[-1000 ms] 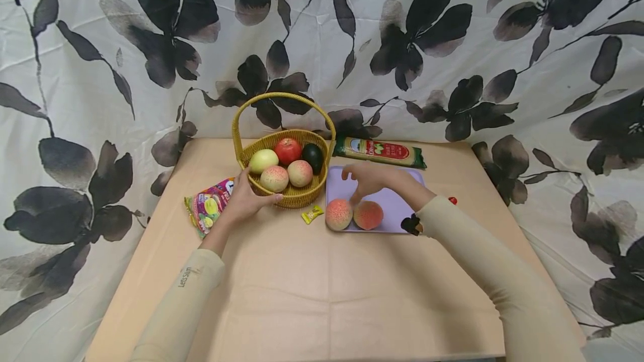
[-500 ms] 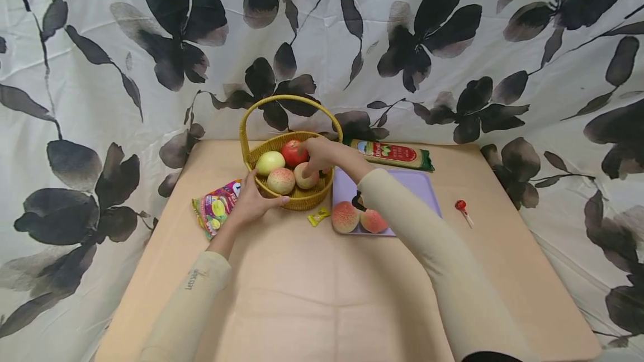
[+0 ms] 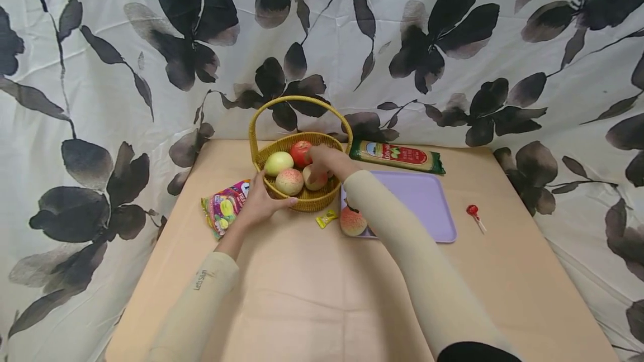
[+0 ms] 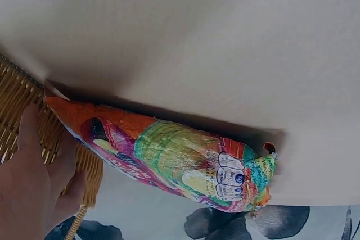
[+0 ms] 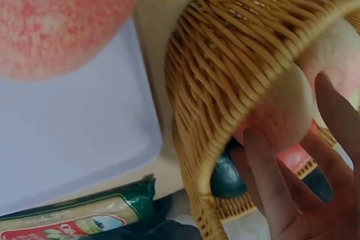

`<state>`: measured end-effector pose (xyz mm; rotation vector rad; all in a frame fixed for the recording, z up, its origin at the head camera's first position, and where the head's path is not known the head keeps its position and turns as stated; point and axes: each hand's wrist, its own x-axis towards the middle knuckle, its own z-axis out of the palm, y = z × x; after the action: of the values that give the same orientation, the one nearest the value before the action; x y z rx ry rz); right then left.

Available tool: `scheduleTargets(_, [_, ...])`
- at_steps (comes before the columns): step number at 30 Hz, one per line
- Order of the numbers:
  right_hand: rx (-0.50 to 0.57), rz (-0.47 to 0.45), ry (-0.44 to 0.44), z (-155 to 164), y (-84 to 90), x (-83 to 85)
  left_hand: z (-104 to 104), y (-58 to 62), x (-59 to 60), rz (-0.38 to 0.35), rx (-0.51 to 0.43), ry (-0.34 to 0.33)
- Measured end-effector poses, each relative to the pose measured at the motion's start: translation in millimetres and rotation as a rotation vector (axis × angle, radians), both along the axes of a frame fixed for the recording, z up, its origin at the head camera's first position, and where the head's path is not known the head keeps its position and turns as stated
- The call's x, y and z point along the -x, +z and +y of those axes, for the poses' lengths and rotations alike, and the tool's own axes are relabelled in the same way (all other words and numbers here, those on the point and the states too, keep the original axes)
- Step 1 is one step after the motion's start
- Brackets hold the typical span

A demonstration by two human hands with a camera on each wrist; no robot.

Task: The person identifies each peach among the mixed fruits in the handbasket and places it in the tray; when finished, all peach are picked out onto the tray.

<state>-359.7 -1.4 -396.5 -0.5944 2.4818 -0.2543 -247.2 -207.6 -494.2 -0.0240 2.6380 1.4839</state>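
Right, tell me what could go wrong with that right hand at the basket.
The right hand might dislodge the dark green fruit, which sits close beside the basket peach it touches. The right sleeve, stretched over the tray, could set the tray peach rolling.

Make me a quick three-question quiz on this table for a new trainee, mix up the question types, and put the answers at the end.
1. True or false: the red lollipop lies to the right of the lilac tray.

2. Which of these lies just beyond the tray's far edge?
A) the yellow-wrapped candy
B) the green-ended pack
C) the colorful snack bag

3. Fill in the blank: the person's right grip is at a peach inside the ____.

Key:
1. True.
2. B.
3. Basket.
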Motion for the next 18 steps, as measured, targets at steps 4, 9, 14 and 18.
scheduleTargets(4, [-0.015, 0.096, 0.053, 0.1, -7.6, -3.1, 2.2, 0.8, -0.2, 0.005, 0.001, 0.003])
scheduleTargets(9, [-0.004, 0.149, 0.063, -1.1, -12.2, -3.9, 4.2, 2.4, -1.2, 0.010, -0.011, 0.005])
scheduleTargets(14, [0.005, 0.141, 0.079, -0.6, -13.7, -3.4, 3.8, 2.6, -1.8, 0.004, -0.006, 0.009])
scheduleTargets(18, [0.045, 0.116, 0.074, 0.4, -6.6, -4.7, 1.5, 3.2, -2.1, -0.004, 0.006, 0.013])
